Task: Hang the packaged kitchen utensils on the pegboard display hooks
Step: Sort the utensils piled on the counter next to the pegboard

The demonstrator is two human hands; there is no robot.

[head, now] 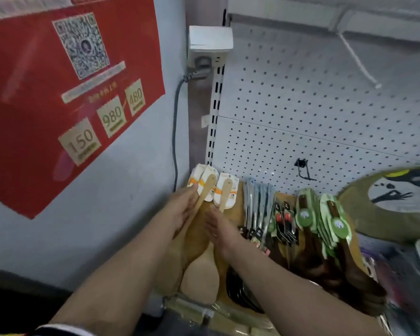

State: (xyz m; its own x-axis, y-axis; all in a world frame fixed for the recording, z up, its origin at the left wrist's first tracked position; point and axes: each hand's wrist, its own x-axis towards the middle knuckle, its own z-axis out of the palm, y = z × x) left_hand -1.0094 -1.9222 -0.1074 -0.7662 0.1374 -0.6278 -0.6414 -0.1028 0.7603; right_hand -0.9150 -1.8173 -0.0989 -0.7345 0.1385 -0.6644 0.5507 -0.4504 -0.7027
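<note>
The wooden spatulas [207, 187] hang at the left end of the pegboard [325, 110], low on the panel, each with a white and orange card sleeve around its handle. The card probably carries the hole for the hook, so the packs hang with the handle up and the broad blade down; the hook itself is hidden behind the cards. The left hand [182, 209] pinches the front pack, thumb and fingers closed on the card edge and the wooden handle. The right hand [218, 229] lies just beside it with its fingers loosely bent against the neighbouring pack; whether it truly grips that pack cannot be told. It seems the person is seating or straightening the packs on their hooks.

The wood looks pale, smooth and matte, with flat rounded blades, and the card is thin and a little glossy.

To the right hang other rows: slim utensils in clear packs [257, 204], small black-carded tools [285, 221], and dark wooden utensils with green cards [325, 219]. One black hook [303, 169] stands bare above them. The pegboard is pale metal with regular round holes. At the left, a red poster [58, 93] covers the grey wall, and a grey cable [176, 132] runs down from a white socket box [209, 44].
</note>
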